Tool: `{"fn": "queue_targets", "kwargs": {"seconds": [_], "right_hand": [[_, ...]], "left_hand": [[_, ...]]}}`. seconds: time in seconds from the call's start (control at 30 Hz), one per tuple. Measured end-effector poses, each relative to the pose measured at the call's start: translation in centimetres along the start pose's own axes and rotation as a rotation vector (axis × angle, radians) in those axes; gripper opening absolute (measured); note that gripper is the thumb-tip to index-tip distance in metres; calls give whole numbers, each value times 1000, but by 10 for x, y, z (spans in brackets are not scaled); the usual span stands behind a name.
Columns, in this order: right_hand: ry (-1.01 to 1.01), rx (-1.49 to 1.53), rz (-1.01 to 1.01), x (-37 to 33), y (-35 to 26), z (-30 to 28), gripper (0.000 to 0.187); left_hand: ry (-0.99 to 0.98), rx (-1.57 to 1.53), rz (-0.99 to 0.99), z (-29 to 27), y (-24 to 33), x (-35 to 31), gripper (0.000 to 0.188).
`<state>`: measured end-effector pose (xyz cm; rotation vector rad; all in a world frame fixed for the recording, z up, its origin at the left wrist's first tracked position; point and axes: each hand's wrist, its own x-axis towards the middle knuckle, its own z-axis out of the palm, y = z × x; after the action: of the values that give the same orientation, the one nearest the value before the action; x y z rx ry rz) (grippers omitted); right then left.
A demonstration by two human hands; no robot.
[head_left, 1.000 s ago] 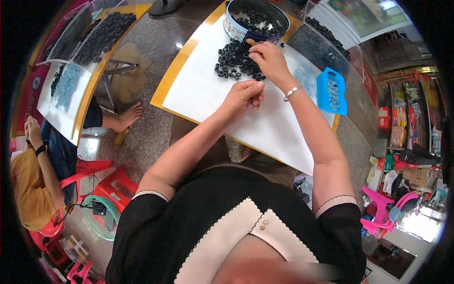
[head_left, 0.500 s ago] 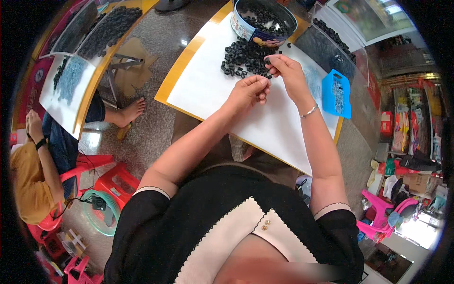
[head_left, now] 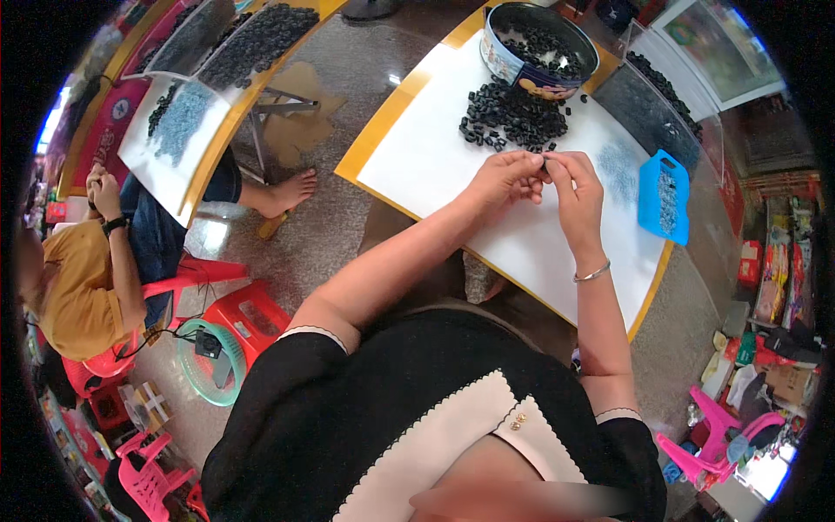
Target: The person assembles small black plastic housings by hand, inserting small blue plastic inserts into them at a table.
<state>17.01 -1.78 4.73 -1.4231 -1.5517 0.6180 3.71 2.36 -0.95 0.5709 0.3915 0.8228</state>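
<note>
My left hand (head_left: 507, 184) and my right hand (head_left: 577, 184) meet fingertip to fingertip over the white sheet (head_left: 417, 165). Between their pinched tips is a small black piece (head_left: 545, 165), mostly covered by the fingers. Whether the left fingers hold a second, smaller part cannot be made out. Just beyond the hands lies a heap of small black pieces (head_left: 513, 115). A round tin (head_left: 539, 83) behind the heap holds more of them. Right of my right hand, tiny pale-blue pieces (head_left: 617, 170) are strewn on the sheet, beside a blue plastic tray (head_left: 648, 204) of similar pieces.
A clear bin (head_left: 648, 104) of black pieces stands at the table's far right. To the left, another table (head_left: 143, 187) carries black and pale-blue pieces, with a seated person (head_left: 83, 278) beside it. A red stool (head_left: 252, 322) and green basket (head_left: 230, 387) are on the floor.
My right hand has come away from the heap with a black piece, and its fingertips now meet those of my left hand. The whole view has shifted, so the scene sits further right.
</note>
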Motion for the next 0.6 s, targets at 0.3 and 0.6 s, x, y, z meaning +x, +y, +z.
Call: {"fn": "queue_targets", "kwargs": {"seconds": [0.3, 0.6], "right_hand": [[1, 0, -19, -7, 13, -3, 18], [268, -516, 71, 7, 73, -81, 15]], "left_hand": [[45, 17, -6, 3, 6, -2, 25], [26, -2, -12, 7, 7, -1, 23]]}}
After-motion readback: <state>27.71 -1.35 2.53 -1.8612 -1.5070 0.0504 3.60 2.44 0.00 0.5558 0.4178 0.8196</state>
